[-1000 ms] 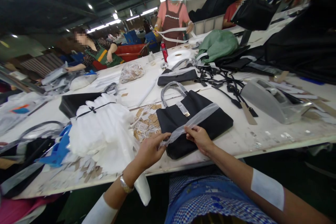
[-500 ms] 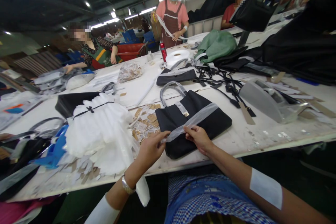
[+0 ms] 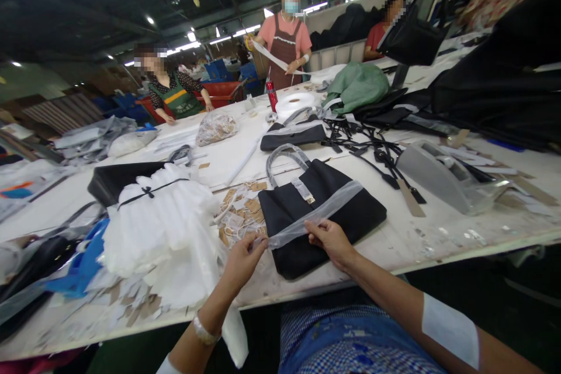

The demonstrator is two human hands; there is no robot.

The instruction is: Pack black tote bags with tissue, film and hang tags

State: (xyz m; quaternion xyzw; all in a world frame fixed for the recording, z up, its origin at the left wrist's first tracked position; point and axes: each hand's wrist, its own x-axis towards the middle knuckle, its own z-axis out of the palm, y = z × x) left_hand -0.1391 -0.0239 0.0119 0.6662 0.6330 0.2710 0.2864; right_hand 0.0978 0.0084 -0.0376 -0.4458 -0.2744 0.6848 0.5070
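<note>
A black handbag (image 3: 337, 187) lies on the white table in front of me, its looped handle (image 3: 287, 155) wrapped in clear film and pointing away. A translucent strip (image 3: 319, 210) runs slantwise across the bag's face, below a gold-coloured clasp partly covered by a smaller strip. My left hand (image 3: 248, 254) pinches the strip's left end, just past the bag's left edge. With thumb and fingers closed on the same strip, my right hand (image 3: 331, 239) rests over the bag's lower middle.
Left of the bag stand a tied bundle of white wrapping sheets (image 3: 162, 228) and loose brown tags (image 3: 241, 210). Black straps (image 3: 381, 152) and a grey tape dispenser (image 3: 447, 175) lie right. Across the table one person (image 3: 287, 41) holds a white strip; another stands left.
My left hand has moved left and slightly down, drawing the strip's end out past the bag's edge. My right hand stays nearly in place. The camera view has shifted a little.
</note>
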